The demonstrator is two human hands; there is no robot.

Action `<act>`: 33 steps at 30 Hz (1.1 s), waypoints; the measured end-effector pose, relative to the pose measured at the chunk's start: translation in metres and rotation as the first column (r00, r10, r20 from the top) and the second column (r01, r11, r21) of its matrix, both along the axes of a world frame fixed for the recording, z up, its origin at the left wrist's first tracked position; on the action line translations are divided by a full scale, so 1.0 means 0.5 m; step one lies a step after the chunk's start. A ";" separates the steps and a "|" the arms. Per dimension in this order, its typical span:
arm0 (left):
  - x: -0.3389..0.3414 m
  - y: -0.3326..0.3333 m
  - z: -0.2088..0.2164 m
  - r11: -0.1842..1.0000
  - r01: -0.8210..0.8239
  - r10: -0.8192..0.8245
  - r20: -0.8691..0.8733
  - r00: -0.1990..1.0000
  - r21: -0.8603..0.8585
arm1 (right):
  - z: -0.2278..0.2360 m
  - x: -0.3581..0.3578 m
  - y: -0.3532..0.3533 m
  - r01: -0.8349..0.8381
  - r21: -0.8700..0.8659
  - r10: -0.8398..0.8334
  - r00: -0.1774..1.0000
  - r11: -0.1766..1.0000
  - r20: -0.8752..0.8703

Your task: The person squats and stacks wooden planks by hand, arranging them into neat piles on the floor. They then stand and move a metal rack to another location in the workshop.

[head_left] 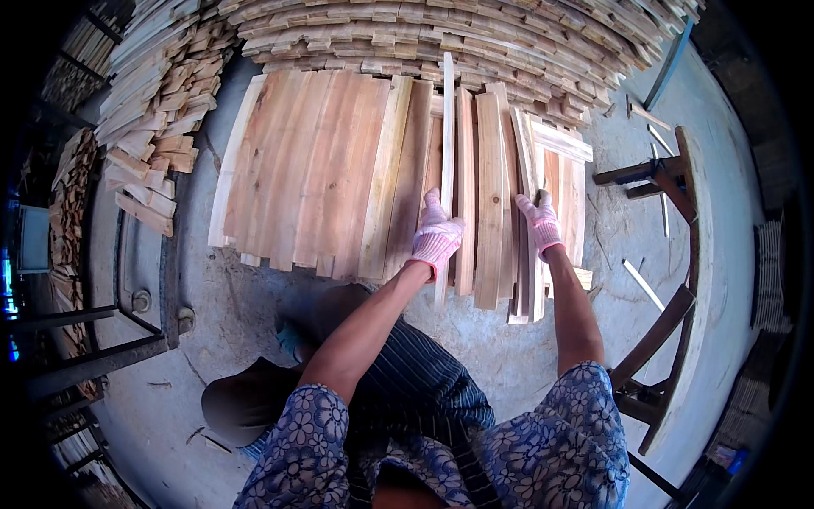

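Observation:
Both my hands wear pinkish-white knitted gloves. My left hand (438, 231) is closed around a narrow, pale wooden strip (448, 119), which stands on edge and reaches past the far ends of its neighbours. To the right, my right hand (540, 225) grips a wooden board (524, 148), its thumb on the left side and fingers on the right. Between the hands lie several loose boards, one a wider board (488, 195) with a small knot. Left of them, a layer of flat planks (314, 161) lies side by side. My palms hide the gripped parts.
Behind the planks rises a large stack of boards (424, 42). Shorter offcuts (174, 110) are piled at the far left. A wooden frame (691, 220) stands on the right, with thin sticks (643, 284) on the concrete floor. At left is a dark metal frame (93, 356).

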State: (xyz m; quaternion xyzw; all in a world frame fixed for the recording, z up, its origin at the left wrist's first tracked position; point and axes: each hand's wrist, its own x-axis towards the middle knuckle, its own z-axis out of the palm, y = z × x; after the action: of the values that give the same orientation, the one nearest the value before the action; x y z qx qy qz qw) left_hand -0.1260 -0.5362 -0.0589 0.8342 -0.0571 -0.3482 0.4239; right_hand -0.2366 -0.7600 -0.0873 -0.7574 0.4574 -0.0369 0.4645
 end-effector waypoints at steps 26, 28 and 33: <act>0.172 0.134 0.103 0.998 0.064 -0.065 0.167 0.984 0.013 | 0.021 0.161 0.139 -0.153 -0.228 0.085 0.956 0.962 -0.282; 0.246 0.209 0.110 0.987 0.060 -0.083 0.151 0.985 0.148 | -0.004 0.155 0.102 -0.153 -0.198 0.123 0.980 0.968 -0.158; 0.292 0.362 0.015 0.689 0.052 -0.348 0.267 0.899 0.723 | -0.008 0.233 0.169 -0.103 0.440 -0.006 0.971 0.892 0.240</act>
State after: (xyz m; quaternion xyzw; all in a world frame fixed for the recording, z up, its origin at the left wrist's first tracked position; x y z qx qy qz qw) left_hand 0.0199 -0.3552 -0.0517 0.9711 -0.0953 -0.2182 0.0151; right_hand -0.1198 -0.6757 -0.0913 -0.6311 0.3761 -0.0078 0.6783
